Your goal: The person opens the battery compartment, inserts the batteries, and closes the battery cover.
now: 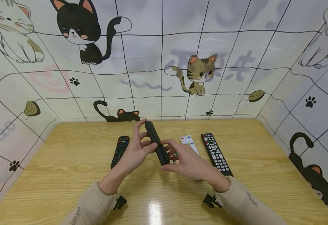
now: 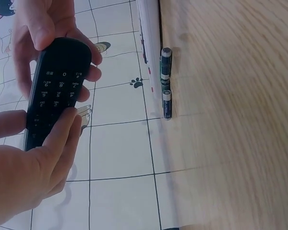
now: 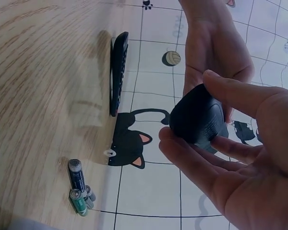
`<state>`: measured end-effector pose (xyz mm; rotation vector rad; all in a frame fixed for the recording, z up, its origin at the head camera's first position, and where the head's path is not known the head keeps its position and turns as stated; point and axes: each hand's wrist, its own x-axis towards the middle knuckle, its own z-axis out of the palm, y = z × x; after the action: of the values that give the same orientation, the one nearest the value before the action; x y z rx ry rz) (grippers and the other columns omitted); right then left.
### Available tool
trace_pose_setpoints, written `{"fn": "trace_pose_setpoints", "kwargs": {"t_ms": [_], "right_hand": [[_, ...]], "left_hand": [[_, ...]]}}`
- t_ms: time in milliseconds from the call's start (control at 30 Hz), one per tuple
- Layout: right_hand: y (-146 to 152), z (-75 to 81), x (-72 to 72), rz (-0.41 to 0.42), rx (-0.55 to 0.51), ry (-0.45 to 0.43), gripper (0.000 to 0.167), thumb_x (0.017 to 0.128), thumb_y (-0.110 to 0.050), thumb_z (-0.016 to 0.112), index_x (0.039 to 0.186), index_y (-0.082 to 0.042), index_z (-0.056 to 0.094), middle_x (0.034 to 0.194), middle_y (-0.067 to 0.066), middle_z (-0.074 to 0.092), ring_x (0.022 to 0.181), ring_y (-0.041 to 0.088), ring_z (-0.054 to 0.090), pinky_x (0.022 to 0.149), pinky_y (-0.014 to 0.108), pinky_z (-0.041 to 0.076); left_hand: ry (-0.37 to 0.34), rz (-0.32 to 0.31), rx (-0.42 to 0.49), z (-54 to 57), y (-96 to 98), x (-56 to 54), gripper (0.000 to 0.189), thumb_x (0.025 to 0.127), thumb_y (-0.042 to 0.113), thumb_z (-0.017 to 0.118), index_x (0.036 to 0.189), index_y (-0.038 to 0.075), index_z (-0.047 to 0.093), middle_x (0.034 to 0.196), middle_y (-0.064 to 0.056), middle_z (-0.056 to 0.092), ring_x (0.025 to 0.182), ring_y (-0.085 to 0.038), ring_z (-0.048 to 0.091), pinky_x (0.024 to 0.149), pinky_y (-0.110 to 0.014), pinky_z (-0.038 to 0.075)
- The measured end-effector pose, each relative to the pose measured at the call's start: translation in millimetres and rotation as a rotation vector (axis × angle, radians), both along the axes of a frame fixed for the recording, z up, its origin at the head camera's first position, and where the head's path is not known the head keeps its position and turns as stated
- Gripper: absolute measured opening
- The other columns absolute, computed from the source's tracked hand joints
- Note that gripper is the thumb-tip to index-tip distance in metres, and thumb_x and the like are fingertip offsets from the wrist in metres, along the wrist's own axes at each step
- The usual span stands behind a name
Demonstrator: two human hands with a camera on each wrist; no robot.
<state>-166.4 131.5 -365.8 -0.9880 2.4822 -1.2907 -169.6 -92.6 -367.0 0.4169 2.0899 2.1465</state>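
Note:
A black remote control (image 1: 153,137) is held up above the table between both hands, tilted on edge in the head view. My left hand (image 1: 137,151) pinches its far part, thumb on one side and fingers on the other. My right hand (image 1: 186,161) grips the near end with thumb and fingertips. The left wrist view shows the number keys of the remote (image 2: 57,91); its rounded end (image 3: 197,115), with a ribbed patch, faces the right wrist view. Several loose batteries (image 3: 77,175) lie on the table below, one of them green (image 3: 78,202), mostly hidden by my right hand in the head view.
To the left lies another black remote (image 1: 120,151), partly behind my left hand. A white remote (image 1: 188,141), partly covered by my right hand, and a long black remote with pale keys (image 1: 216,153) lie to the right. Cat-patterned sheeting (image 1: 147,84) surrounds the wooden table (image 1: 77,162).

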Motion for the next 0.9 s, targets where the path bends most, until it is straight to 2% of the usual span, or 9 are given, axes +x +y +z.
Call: {"fn": "trace_pose_setpoints", "kwargs": {"t_ms": [167,433,533,733,900], "right_hand": [[-0.6,1.0,0.0,-0.017,0.026,0.065,0.070,0.087,-0.022,0.086,0.146,-0.009,0.050,0.112,0.005,0.070,0.096,0.018,0.070,0.082,0.044,0.059],[-2.0,-1.6,-1.4,-0.013,0.073,0.149,0.070,0.085,-0.019,0.088,0.145,-0.006,0.053,0.119,0.007,0.068,0.093,0.018,0.068,0.076,0.037,0.059],[-2.5,-3.3,-2.1,-0.003,0.091,0.179,0.069,0.085,-0.020,0.088,0.144,-0.006,0.054,0.125,0.008,0.068,0.092,0.018,0.068,0.075,0.034,0.058],[-4.2,-3.1,-1.4,-0.004,0.126,0.237,0.068,0.081,-0.015,0.090,0.140,-0.006,0.057,0.125,0.007,0.068,0.091,0.014,0.068,0.077,0.030,0.057],[-4.9,-1.4,0.5,-0.021,0.162,0.259,0.069,0.079,-0.016,0.092,0.139,-0.008,0.057,0.123,0.009,0.067,0.089,0.016,0.066,0.076,0.029,0.056]], "left_hand": [[-0.007,0.028,0.011,0.2,0.5,-1.1,0.083,0.100,-0.007,0.060,0.161,0.027,0.015,0.140,-0.025,0.048,0.120,-0.038,0.061,0.093,-0.047,0.056],[0.010,0.145,-0.043,-1.5,-0.4,-2.9,0.072,0.099,-0.004,0.065,0.158,0.016,0.028,0.135,-0.023,0.049,0.117,-0.034,0.061,0.089,-0.044,0.058],[0.006,0.161,-0.059,-2.7,-1.0,-3.0,0.070,0.099,-0.003,0.065,0.156,0.014,0.030,0.132,-0.023,0.051,0.115,-0.033,0.062,0.088,-0.043,0.058],[-0.001,0.183,-0.060,-7.1,0.8,-5.1,0.069,0.096,-0.002,0.070,0.152,0.014,0.033,0.129,-0.022,0.053,0.107,-0.032,0.066,0.087,-0.054,0.057],[0.014,0.205,-0.060,-9.7,2.3,-5.4,0.070,0.094,-0.004,0.072,0.150,0.013,0.034,0.127,-0.021,0.053,0.101,-0.030,0.067,0.081,-0.047,0.060]]}}
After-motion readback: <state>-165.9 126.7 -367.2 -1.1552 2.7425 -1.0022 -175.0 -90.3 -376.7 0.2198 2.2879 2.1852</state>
